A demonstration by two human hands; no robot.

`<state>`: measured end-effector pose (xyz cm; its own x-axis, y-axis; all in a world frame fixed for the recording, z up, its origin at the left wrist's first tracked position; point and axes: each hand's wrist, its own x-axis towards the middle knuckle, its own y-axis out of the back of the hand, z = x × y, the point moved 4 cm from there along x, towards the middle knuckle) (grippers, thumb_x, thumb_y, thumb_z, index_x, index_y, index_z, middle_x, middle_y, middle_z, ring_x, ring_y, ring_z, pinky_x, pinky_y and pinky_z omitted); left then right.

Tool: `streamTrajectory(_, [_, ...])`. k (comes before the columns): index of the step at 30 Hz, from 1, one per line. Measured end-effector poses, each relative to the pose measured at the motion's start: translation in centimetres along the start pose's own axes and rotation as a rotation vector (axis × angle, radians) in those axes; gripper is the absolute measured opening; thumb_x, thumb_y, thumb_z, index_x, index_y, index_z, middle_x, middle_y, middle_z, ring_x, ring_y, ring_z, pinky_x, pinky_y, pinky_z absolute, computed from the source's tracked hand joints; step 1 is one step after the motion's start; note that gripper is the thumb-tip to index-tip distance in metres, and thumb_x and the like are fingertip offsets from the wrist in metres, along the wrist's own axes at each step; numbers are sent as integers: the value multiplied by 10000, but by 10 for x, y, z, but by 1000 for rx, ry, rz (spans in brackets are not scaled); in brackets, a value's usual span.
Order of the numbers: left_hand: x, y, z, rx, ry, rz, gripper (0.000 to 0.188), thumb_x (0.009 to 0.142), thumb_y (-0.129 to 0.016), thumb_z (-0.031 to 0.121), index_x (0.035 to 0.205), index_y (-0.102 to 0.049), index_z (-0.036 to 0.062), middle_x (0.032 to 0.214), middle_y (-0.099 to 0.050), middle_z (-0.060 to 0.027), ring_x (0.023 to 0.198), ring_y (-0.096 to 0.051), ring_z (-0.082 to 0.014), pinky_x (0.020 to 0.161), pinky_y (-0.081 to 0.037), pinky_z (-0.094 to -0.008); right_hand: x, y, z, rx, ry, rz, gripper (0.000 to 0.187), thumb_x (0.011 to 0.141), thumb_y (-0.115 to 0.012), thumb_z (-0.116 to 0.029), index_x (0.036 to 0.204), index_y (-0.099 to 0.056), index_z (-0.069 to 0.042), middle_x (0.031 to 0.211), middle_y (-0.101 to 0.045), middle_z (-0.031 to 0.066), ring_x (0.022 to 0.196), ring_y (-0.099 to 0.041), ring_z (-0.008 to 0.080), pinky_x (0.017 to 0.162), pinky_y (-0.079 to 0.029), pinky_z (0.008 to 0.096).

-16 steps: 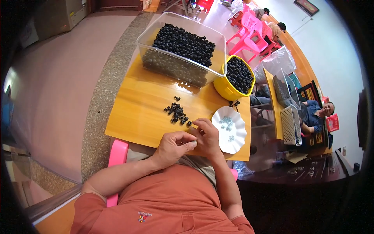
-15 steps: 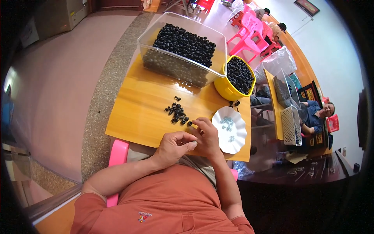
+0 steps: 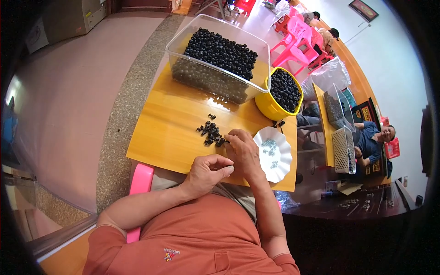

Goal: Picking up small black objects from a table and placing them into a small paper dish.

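My left hand point(image 3: 206, 175) is closed near the table's front edge, thumb and forefinger pinched together on something tiny and dark that I cannot make out. Just right of it, my right hand point(image 3: 245, 153) reaches forward with curled fingers. Its fingertips meet at the right end of a loose pile of small black round parts point(image 3: 211, 133), pinching one black part mostly hidden by the fingers. Beside that hand lies a white wavy-edged dish point(image 3: 284, 160) with small clear, shiny pieces in two clusters.
A clear plastic bin point(image 3: 208, 75) full of black parts stands at the table's back, beside a yellow tub point(image 3: 270, 106) of the same. A few black parts point(image 3: 278, 123) lie below the tub. A person point(image 3: 369, 144) sits at another table on the right, near pink chairs point(image 3: 295, 43).
My right hand has moved slightly away from my left hand, its fingers closing at the pile's edge. The left hand keeps its pinch. The whole view has shifted a little.
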<state>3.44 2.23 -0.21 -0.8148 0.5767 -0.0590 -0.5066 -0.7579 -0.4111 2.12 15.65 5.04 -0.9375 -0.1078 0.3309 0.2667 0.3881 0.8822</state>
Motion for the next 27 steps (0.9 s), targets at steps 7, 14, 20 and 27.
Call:
streamTrajectory(7, [0, 1, 2, -24, 16, 19, 172, 863, -688, 91, 1002, -671, -9, 846, -672, -8, 768, -600, -52, 703, -499, -210, -4, -2, 0, -32, 129, -144, 530, 565, -760, -135, 1073, -620, -78, 1102, -548, 112, 1014, -527, 321, 794, -495, 408])
streamTrajectory(14, [-1, 1, 3, 27, 3, 27, 159, 867, -678, 61, 995, -656, -31, 868, -667, -30, 766, -625, -75, 706, -531, -213, -4, -2, -6, 10, 132, -126, 664, 446, -795, -207, 1072, -614, -76, 1099, -533, 125, 998, -524, 333, 793, -490, 426])
streamTrajectory(20, [-1, 1, 1, 9, 8, 27, 155, 866, -681, 60, 997, -660, -20, 848, -667, -18, 760, -624, -69, 703, -528, -211, -3, -4, -7, -25, 142, -145, 632, 469, -781, -181, 1066, -615, -54, 1103, -525, 140, 996, -520, 341, 818, -480, 416])
streamTrajectory(27, [-1, 1, 1, 37, 20, 20, 153, 867, -682, 63, 997, -661, -16, 858, -670, -21, 761, -628, -71, 702, -530, -214, 1, -2, 0, -68, 141, -109, 400, 640, -673, -68, 1027, -601, 2, 1064, -539, 160, 996, -524, 342, 831, -478, 394])
